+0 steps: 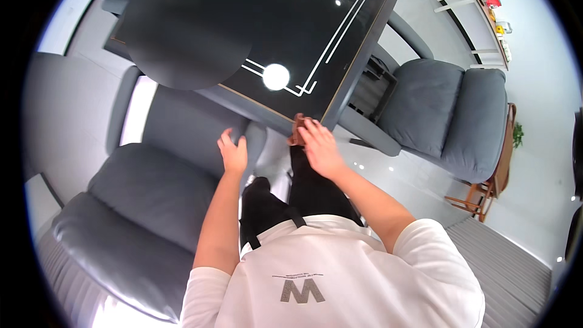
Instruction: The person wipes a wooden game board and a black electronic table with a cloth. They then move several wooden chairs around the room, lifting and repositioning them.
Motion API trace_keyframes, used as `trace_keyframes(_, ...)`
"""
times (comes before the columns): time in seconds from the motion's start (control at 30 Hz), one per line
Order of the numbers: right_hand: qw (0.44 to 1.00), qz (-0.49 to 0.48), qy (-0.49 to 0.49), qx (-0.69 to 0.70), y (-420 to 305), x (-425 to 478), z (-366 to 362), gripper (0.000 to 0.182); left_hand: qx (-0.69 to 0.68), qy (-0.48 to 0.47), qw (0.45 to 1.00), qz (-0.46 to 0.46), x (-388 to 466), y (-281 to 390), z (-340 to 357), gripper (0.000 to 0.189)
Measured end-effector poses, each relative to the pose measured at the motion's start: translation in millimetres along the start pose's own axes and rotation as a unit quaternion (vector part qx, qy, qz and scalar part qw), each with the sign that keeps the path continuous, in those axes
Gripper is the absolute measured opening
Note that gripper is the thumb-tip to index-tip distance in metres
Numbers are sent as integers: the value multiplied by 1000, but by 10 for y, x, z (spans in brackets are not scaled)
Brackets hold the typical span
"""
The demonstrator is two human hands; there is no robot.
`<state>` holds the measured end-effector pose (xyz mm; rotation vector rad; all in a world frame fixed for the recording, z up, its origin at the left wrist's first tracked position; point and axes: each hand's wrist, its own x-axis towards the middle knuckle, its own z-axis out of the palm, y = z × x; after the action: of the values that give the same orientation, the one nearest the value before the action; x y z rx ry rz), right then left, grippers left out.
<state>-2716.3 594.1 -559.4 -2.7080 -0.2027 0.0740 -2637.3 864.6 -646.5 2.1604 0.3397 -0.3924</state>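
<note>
My left hand point(233, 151) is empty, its thumb and fingers apart, above the armrest end of a grey sofa point(155, 182). My right hand point(321, 148) is over a small brown item point(298, 130), at the near corner of a black-topped table point(291, 45). Its fingers overlap the brown item. Whether they grip it, and whether it is a shoe or a loose thing, I cannot tell. White lines and bars mark the glossy tabletop, which reflects a bright round light point(276, 77). My legs, in black trousers point(309, 187), reach towards that corner.
A dark, blurred round shape point(189, 29) covers the table's left part. To the right stands a grey armchair point(426, 105), with a brown wooden chair point(489, 187) behind it. A shelf table point(485, 4) with small items stands by the wall. Shiny pale floor point(378, 177) shows between the furniture.
</note>
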Motion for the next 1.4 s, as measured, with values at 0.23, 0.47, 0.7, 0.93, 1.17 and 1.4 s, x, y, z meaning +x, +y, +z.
trace_keyframes(0.23,992,97,67,-39,-83,-336,356,68,-102,38,981,-162,-1048,-1359,-788,35)
trace_keyframes(0.47,973,205,-27,-101,-243,-579,341,76,-335,-188,884,-267,-2393,-381,-1372,30)
trace_keyframes(0.7,958,281,-59,4,-142,-1020,449,75,-251,-197,905,-282,-2757,-1198,-1683,38)
trace_keyframes(0.93,825,394,-354,198,-194,-1630,311,35,-6,-118,959,-258,-2637,-1793,-1772,44)
trace_keyframes(1.17,721,546,-183,386,-377,-2787,78,29,212,-252,944,-18,-2394,-2132,-1991,36)
trace_keyframes(1.4,659,625,110,405,-1172,-4414,618,34,42,-307,950,39,-2056,-2486,-1942,29)
